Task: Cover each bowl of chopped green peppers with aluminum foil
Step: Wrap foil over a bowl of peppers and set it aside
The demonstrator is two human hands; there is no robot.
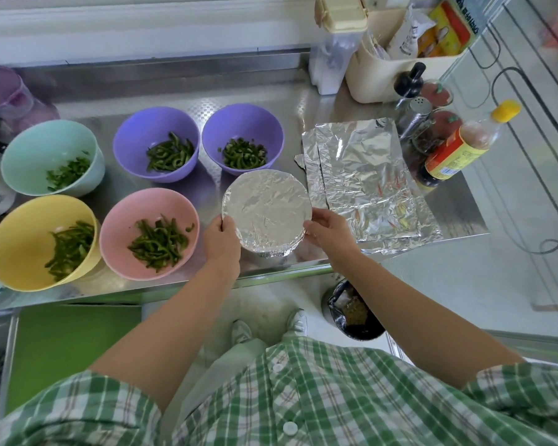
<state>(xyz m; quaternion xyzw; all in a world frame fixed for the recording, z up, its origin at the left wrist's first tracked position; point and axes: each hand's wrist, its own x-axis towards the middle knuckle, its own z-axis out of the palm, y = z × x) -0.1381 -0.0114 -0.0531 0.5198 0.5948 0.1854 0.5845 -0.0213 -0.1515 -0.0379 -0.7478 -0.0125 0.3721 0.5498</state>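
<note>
Both hands grip the foil-covered bowl at its rim: left hand curled on the left side, right hand on the right, fingers bent over the crimped foil edge. This bowl is at the front of the steel counter, between the pink bowl and the foil sheets. Pink bowl, yellow bowl, mint bowl and two purple bowls hold green pepper strips, uncovered.
</note>
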